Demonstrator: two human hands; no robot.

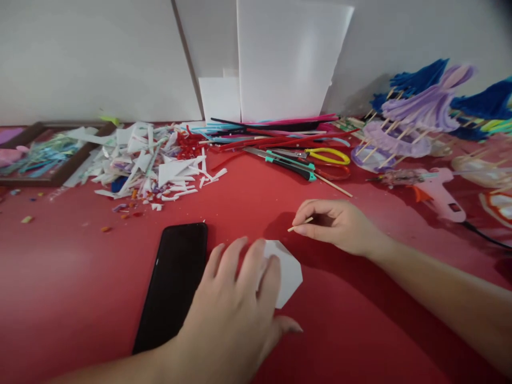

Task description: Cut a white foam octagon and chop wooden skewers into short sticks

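Observation:
A white many-sided piece of board (290, 280) lies on the red table (340, 341). My left hand (240, 298) is over its left part with the fingers spread and the thumb apart; whether the fingertips touch the board is unclear. Above and to the right, my right hand (336, 224) pinches a short thin wooden stick (296, 227) between thumb and fingers. A black phone (176, 277) lies flat just left of my left hand, partly covered by it.
White scraps (140, 160) are heaped at the back left beside a brown frame (74, 165). Behind the hands lie a green cutter (292, 164) and yellow-handled scissors (328, 156). On the right are a pink glue gun (444, 194) and purple fabric models (424, 112).

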